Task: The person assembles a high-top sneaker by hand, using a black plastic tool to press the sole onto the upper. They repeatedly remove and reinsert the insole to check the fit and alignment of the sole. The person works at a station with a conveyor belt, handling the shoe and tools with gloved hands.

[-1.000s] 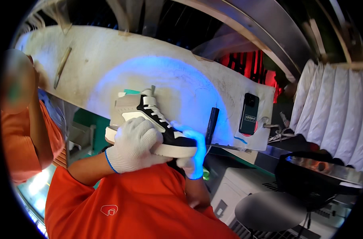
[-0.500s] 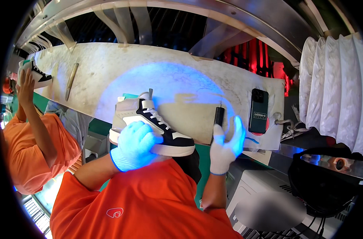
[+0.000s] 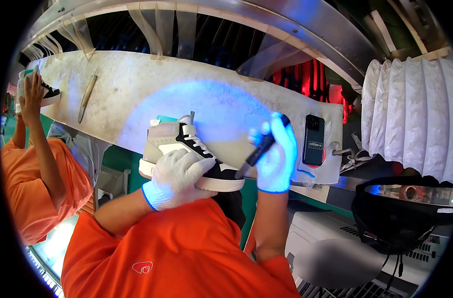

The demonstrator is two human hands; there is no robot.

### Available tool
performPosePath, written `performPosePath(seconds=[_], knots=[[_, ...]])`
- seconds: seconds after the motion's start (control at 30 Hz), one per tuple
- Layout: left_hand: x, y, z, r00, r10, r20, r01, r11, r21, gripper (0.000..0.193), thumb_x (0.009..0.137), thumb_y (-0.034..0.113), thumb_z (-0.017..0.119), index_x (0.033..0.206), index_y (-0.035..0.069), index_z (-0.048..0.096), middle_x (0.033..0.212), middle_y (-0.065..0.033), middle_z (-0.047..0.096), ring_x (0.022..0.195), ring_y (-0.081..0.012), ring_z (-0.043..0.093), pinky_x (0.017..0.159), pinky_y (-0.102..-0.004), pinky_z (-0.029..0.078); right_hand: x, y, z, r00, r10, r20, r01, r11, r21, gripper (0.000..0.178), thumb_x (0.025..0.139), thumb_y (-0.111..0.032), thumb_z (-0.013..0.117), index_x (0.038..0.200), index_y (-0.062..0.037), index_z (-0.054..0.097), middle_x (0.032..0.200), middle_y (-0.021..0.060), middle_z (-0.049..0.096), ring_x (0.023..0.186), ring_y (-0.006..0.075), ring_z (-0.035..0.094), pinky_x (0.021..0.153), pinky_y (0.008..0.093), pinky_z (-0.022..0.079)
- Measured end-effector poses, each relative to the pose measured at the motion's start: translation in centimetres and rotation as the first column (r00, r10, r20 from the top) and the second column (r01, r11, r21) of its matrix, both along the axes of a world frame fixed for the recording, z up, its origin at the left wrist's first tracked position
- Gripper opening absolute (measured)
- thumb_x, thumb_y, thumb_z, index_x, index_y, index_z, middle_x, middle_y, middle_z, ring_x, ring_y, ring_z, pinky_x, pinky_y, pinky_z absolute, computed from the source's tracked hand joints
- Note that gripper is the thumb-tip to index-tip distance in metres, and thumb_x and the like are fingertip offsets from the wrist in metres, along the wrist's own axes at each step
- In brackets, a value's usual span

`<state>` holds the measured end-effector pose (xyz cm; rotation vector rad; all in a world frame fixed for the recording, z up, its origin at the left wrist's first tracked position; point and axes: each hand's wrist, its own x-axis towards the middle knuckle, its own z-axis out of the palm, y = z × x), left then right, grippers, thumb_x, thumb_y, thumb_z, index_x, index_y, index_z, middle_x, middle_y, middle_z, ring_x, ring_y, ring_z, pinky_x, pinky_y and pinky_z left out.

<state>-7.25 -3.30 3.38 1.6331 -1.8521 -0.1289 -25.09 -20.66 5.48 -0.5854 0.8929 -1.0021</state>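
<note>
My left hand [image 3: 179, 175], in a white knit glove, is closed on the side of a high-top sneaker [image 3: 219, 174]. The sneaker is grey, white and black with a white sole, and its toe points right. In my gloved right hand [image 3: 278, 154], lit blue, is a black pen-like tool [image 3: 260, 150]. The tool slants down to the left, its blurred lower end at the toe of the sneaker; I cannot tell whether they touch.
A pale worktable [image 3: 137, 74] runs along the back, with a knife-like tool [image 3: 88, 98] lying on it. A dark phone [image 3: 313, 140] lies at the right. On the left a co-worker in orange [image 3: 47, 184] has a hand at another sneaker [image 3: 48, 93]. A white ribbed duct [image 3: 410, 119] stands far right.
My right hand has taken up the black tool from the table and brought it to the sneaker's toe. My left hand still holds the sneaker, which has barely moved.
</note>
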Motion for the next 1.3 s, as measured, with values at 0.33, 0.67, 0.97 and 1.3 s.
performPosePath(seconds=[0.33,0.67,0.97,1.3], knots=[[0.3,0.2,0.1,1.0,-0.025,0.011,0.025,0.999,0.047,0.068,0.067,0.041,0.099,0.124,0.012,0.077,0.095,-0.0081,0.071,0.084,-0.0315,0.072,0.075,-0.0447,0.059,-1.8,-3.4,-4.8,0.993,0.122,-0.006,-0.121,0.989,0.088,0.022,0.114,-0.032,0.068,0.112,-0.01,0.065,0.074,-0.0016,0.054,0.056,0.0128,0.048,0.051,0.0306,0.039],[0.5,-0.6,0.2,0.999,-0.038,0.01,0.037,0.997,0.069,0.072,0.06,0.042,0.101,0.122,0.013,0.076,0.096,-0.0087,0.074,0.082,-0.031,0.073,0.071,-0.0445,0.06,-2.4,-3.6,-6.3,0.973,0.187,-0.135,-0.183,0.982,0.047,0.017,0.113,-0.027,0.068,0.111,-0.0102,0.065,0.071,-0.0015,0.053,0.051,0.012,0.048,0.048,0.0306,0.037],[0.5,-0.7,0.8,0.999,-0.029,0.016,0.027,0.995,0.098,0.066,0.062,0.039,0.099,0.119,0.012,0.08,0.099,-0.0092,0.077,0.086,-0.0309,0.076,0.074,-0.0456,0.062,-7.0,-1.7,-6.8,0.364,-0.463,-0.808,-0.557,0.588,-0.587,0.082,0.087,-0.041,0.097,0.15,0.0001,0.064,0.148,0.0233,0.066,0.132,0.0419,0.068,0.111,0.0495,0.056],[0.3,-0.4,0.4,1.0,-0.012,-0.004,0.012,0.999,0.052,0.072,0.061,0.043,0.1,0.123,0.014,0.077,0.105,-0.0083,0.074,0.092,-0.0308,0.075,0.078,-0.0442,0.061,-5.5,6.5,-4.3,0.475,0.192,-0.859,-0.836,0.405,-0.372,0.087,0.077,-0.019,0.1,0.154,-0.0042,0.061,0.147,0.022,0.069,0.133,0.0425,0.069,0.111,0.0492,0.057]])
